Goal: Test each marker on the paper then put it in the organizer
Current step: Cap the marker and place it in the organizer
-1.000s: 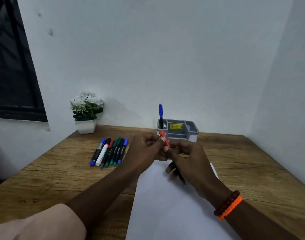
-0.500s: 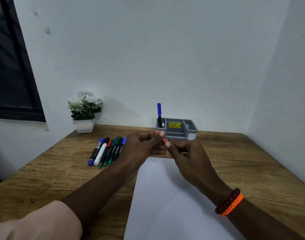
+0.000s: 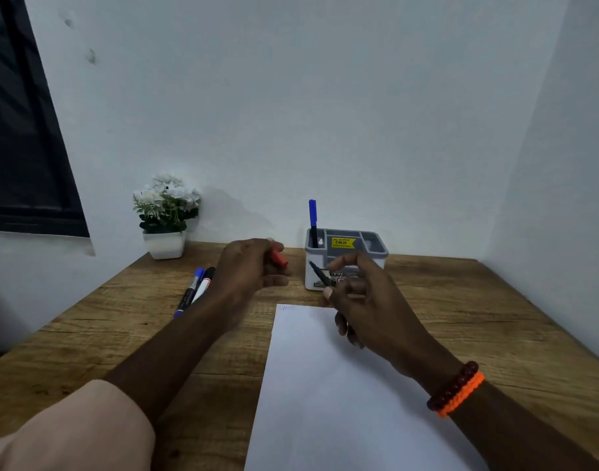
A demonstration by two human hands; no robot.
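We record that the hands, joined on one marker half a second ago, now stand apart. The left hand (image 3: 254,266) has drawn away leftward, its fingers curled around the red cap (image 3: 279,258). The right hand (image 3: 366,300) pinches the uncapped marker (image 3: 319,274), tip pointing up-left, above the far edge of the paper (image 3: 325,385) and just in front of the grey organizer (image 3: 376,246). A blue marker (image 3: 312,219) stands upright in its left compartment. Further markers (image 3: 196,290) lie on the tabletop (image 3: 461,317) behind the left forearm.
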